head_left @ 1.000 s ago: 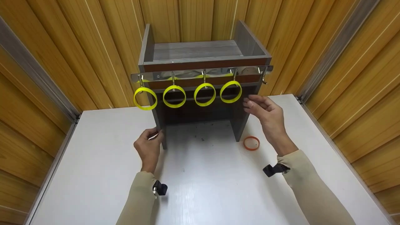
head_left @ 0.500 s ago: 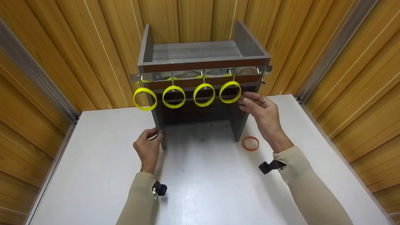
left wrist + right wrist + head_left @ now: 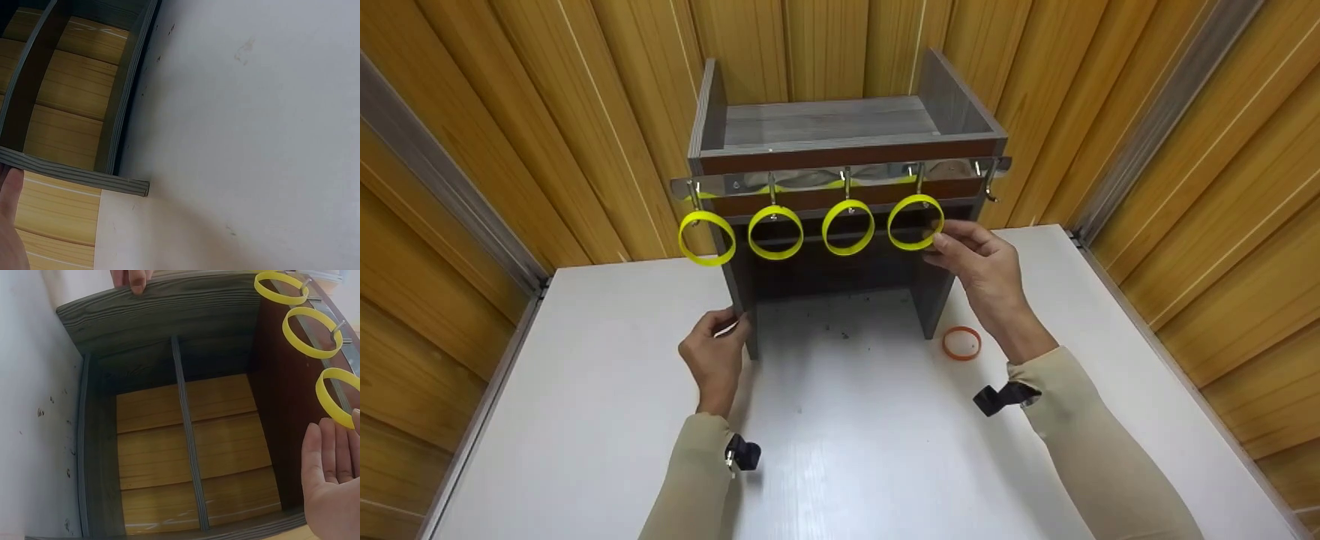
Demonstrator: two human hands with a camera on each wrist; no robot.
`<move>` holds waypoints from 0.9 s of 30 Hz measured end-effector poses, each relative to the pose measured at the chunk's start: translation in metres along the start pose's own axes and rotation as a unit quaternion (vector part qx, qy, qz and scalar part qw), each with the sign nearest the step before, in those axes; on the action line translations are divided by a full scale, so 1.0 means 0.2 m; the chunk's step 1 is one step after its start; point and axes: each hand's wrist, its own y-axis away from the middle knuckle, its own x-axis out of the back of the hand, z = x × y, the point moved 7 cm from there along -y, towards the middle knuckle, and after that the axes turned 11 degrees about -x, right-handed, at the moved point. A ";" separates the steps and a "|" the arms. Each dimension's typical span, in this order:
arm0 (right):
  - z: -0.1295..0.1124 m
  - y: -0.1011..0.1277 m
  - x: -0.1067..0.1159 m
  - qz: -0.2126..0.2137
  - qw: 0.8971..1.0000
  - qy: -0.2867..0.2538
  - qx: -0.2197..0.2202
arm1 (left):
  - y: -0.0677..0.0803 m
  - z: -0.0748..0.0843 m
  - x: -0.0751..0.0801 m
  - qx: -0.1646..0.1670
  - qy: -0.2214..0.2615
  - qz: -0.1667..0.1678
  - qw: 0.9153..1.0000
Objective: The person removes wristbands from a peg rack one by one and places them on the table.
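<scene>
My right hand (image 3: 990, 277) pinches the lower right edge of the rightmost yellow ring (image 3: 890, 225), with the thumb in front and fingers behind it. This ring hangs from a metal hook on the rail (image 3: 810, 178) of a grey wooden shelf (image 3: 825, 120). My left hand (image 3: 712, 356) grips the front edge of the shelf's left side panel (image 3: 751, 330) low down. In the right wrist view, fingertips of the left hand (image 3: 136, 278) show over that panel's edge. Other yellow rings (image 3: 775, 256) hang on the hooks to the left.
The rail's far right hook (image 3: 991, 187) carries no ring. An orange ring (image 3: 961, 358) lies on the white table (image 3: 855, 465) by the shelf's right leg. Wood-patterned walls (image 3: 825, 45) enclose the table at the back and sides.
My right hand has moved left from beside the shelf to the rightmost yellow ring and taken hold of it; the ring has shifted slightly. My left hand has stayed on the panel.
</scene>
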 end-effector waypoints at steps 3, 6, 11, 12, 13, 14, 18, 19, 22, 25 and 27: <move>-0.01 0.00 -0.01 0.009 1.000 -0.015 0.012 | 0.00 0.00 0.00 0.002 0.006 0.000 1.000; -0.03 0.00 -0.01 0.015 0.999 -0.026 0.023 | 0.00 -0.01 0.00 0.008 0.007 0.000 1.000; -0.05 0.01 -0.02 0.020 0.999 -0.041 0.028 | 0.00 -0.01 0.00 0.007 0.001 -0.001 1.000; -0.06 0.01 -0.02 0.020 0.998 -0.044 0.027 | 0.00 -0.01 0.00 0.004 0.000 -0.001 1.000; -0.06 0.01 -0.03 0.020 0.998 -0.047 0.027 | 0.00 -0.01 0.00 0.003 0.001 0.000 1.000; -0.06 0.01 -0.03 0.021 0.998 -0.050 0.028 | 0.00 -0.01 0.01 0.003 0.001 0.000 1.000; -0.08 0.01 -0.04 0.017 0.998 -0.055 0.029 | 0.00 -0.01 0.01 0.003 0.011 0.004 1.000; -0.08 0.01 -0.04 0.017 0.998 -0.056 0.028 | 0.00 -0.01 0.01 0.004 0.012 0.005 1.000; -0.08 0.02 -0.04 0.015 0.998 -0.061 0.026 | 0.00 -0.02 0.01 0.007 0.012 0.007 1.000; -0.09 0.02 -0.04 0.013 0.997 -0.073 0.025 | 0.00 -0.01 0.02 0.005 0.006 0.008 1.000; -0.10 0.03 -0.04 0.012 0.997 -0.076 0.028 | 0.00 -0.01 0.02 0.003 0.003 0.007 1.000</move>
